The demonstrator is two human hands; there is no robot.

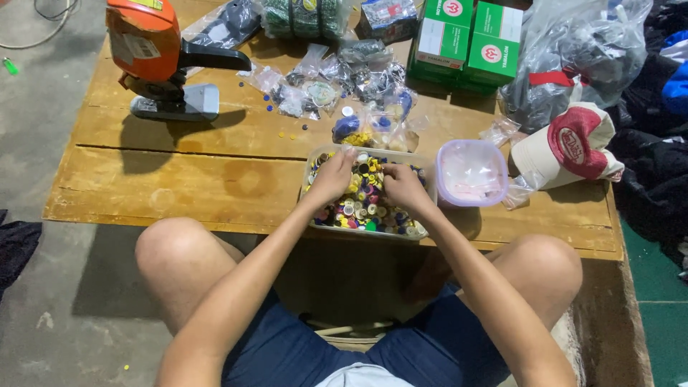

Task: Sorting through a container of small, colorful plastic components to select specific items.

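Note:
A clear plastic tray (312,159) full of mixed coloured buttons (364,206) sits at the near edge of a low wooden table (201,179). My left hand (332,177) rests in the tray's left half, fingers curled down into the buttons. My right hand (403,185) is in the right half, fingers bent and pinching among the buttons. Whether either hand grips a button is hidden by the fingers. The two hands are close together, almost touching over the middle of the tray.
A round clear tub with a purple rim (471,173) stands right of the tray. Small bags of buttons (337,82) lie behind it, green boxes (469,39) further back. An orange machine (154,54) stands at the back left, a cap (573,147) at the right.

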